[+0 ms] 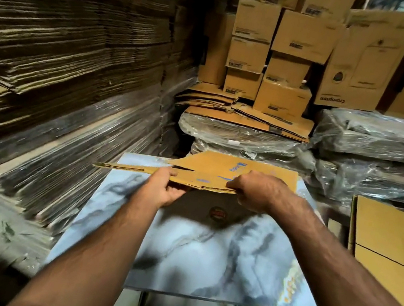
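Both hands hold a flattened cardboard box [221, 175] with blue print, raised just above the marbled tabletop [204, 255] toward twelve o'clock of its surface; the left hand [162, 189] grips the near edge from nine o'clock, thumb on top and fingers curled beneath; the right hand [256, 189] clamps the same edge from three o'clock, knuckles up, fingers tucked under; a round sticker [217, 213] lies on the tabletop below the box; tall stacks of flat cardboard [64, 53] rise at nine o'clock; brown cartons [274, 57] stand piled at twelve; plastic-wrapped bundles [384, 155] sit at two o'clock; another printed box [393, 240] rests at three.
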Demonstrator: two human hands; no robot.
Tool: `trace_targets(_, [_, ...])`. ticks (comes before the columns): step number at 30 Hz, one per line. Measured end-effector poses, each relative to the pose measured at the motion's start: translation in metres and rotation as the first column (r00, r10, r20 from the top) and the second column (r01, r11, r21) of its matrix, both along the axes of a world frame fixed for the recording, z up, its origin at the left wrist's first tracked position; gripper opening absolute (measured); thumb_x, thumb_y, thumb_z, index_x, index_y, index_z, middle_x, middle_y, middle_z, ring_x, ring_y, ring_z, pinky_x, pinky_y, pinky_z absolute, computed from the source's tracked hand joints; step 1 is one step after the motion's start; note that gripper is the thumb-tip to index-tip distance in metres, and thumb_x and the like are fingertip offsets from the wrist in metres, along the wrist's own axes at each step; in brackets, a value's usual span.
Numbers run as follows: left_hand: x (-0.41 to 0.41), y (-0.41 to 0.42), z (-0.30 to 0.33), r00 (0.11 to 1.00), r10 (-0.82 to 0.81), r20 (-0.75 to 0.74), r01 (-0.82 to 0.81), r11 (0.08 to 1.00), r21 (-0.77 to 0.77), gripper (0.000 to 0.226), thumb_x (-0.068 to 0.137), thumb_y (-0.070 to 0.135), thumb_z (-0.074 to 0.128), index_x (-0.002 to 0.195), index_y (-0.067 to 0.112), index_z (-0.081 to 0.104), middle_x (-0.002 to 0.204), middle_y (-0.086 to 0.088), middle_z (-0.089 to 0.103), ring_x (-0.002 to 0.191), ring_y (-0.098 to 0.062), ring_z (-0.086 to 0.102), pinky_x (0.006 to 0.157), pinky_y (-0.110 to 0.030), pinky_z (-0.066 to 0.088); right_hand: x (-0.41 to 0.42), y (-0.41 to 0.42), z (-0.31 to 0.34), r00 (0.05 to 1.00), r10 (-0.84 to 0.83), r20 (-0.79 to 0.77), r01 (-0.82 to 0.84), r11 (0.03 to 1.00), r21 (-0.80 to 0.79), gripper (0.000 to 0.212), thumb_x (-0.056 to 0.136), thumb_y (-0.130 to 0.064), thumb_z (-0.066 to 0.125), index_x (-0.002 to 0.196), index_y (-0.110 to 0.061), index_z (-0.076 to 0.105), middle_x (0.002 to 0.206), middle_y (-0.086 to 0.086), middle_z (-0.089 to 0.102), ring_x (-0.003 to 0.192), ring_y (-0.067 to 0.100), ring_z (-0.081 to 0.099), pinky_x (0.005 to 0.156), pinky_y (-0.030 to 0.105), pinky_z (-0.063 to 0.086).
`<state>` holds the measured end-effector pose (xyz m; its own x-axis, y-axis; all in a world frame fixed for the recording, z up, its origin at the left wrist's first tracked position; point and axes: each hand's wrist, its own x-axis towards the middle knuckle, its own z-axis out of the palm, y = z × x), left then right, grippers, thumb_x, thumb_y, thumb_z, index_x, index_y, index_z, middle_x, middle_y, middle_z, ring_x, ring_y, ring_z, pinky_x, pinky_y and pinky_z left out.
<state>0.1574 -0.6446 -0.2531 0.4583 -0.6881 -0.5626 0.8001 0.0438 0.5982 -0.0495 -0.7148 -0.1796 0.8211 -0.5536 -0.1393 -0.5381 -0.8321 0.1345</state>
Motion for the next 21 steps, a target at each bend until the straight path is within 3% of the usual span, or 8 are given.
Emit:
trace_targets(3, [-0.017,-0.010,0.007,0.999,-0.020,0.036,0.021,1.000,-0.019,0.019,0.098,-0.001,0.038,0.096,-0.002,0.057,0.113,-0.021,0.059,0.117,-0.033,0.055,0.098,-0.049,0.043,0.004,0.022,-0.013,0.883,0.186,0.431,-0.134,0.980,-0.150,0.018,0.094,-0.035,0.056,0.096,-0.019,0.065,0.095,0.006,0.064,0.093,0.028,0.061,0.071,0.037,0.046])
trace_targets(5, [-0.024,-0.018,0.014,0.997,-0.045,0.056,0.045,0.999,-0.008,0.019,0.099,0.002,0.038,0.085,0.000,0.051,0.105,-0.019,0.056,0.104,-0.030,0.053,0.103,-0.041,0.041,0.015,0.043,-0.028,0.779,0.078,0.622,-0.073,0.997,-0.034,0.040,0.097,-0.045,0.050,0.067,-0.019,0.055,0.066,0.004,0.058,0.066,0.026,0.056,0.055,0.034,0.041])
trace_targets(8, [-0.023,-0.029,0.018,0.995,-0.082,0.049,0.082,0.997,0.001,0.017,0.097,0.005,0.041,0.085,-0.001,0.051,0.109,-0.021,0.053,0.109,-0.034,0.053,0.105,-0.043,0.041,0.033,0.061,-0.056,0.758,-0.487,0.434,0.148,0.776,0.613,0.067,0.096,-0.067,0.037,0.069,-0.010,0.061,0.064,0.006,0.062,0.056,0.018,0.062,0.053,0.026,0.046])
trace_targets(10, [-0.024,-0.030,0.017,0.994,-0.104,0.041,0.104,0.994,0.020,0.017,0.098,0.004,0.041,0.084,0.000,0.050,0.096,-0.020,0.056,0.101,-0.032,0.054,0.105,-0.043,0.041,0.041,0.058,-0.072,0.503,-0.814,0.291,0.036,0.356,0.934,0.085,0.081,-0.084,0.036,0.108,-0.009,0.064,0.101,0.016,0.067,0.079,0.023,0.071,0.069,0.033,0.058])
trace_targets(12, [-0.033,-0.027,0.013,0.990,-0.133,0.034,0.132,0.991,0.030,0.019,0.098,0.003,0.041,0.083,0.001,0.051,0.085,-0.019,0.055,0.092,-0.032,0.055,0.104,-0.042,0.041,0.052,0.051,-0.077,0.164,-0.970,0.180,-0.222,0.142,0.965,0.093,0.065,-0.093,0.042,0.120,-0.021,0.062,0.116,0.011,0.066,0.097,0.024,0.070,0.075,0.035,0.060])
trace_targets(16, [-0.043,-0.012,0.002,0.976,-0.218,0.012,0.217,0.975,0.057,0.019,0.099,0.003,0.043,0.081,-0.001,0.048,0.094,-0.022,0.050,0.097,-0.034,0.053,0.105,-0.041,0.041,0.067,0.046,-0.089,-0.282,-0.960,0.005,-0.432,0.132,0.892,0.092,0.056,-0.091,0.056,0.117,-0.023,0.066,0.117,0.006,0.069,0.104,0.027,0.067,0.063,0.032,0.057])
trace_targets(18, [-0.035,-0.004,-0.004,0.975,-0.223,-0.018,0.224,0.974,0.044,0.017,0.098,0.002,0.043,0.083,0.000,0.050,0.110,-0.023,0.050,0.111,-0.036,0.055,0.108,-0.043,0.040,0.063,0.044,-0.100,-0.404,-0.914,-0.040,-0.453,0.162,0.877,0.090,0.057,-0.083,0.060,0.121,-0.020,0.062,0.119,0.009,0.067,0.103,0.029,0.067,0.058,0.034,0.057])
trace_targets(21, [-0.013,0.011,-0.020,0.982,-0.189,-0.016,0.189,0.982,0.029,0.010,0.094,0.005,0.045,0.089,0.007,0.054,0.117,-0.018,0.056,0.105,-0.035,0.059,0.108,-0.046,0.042,0.047,0.044,-0.105,-0.464,-0.885,-0.049,-0.446,0.185,0.876,0.038,0.092,-0.029,0.059,0.124,-0.009,0.058,0.118,0.017,0.068,0.095,0.030,0.070,0.052,0.036,0.058])
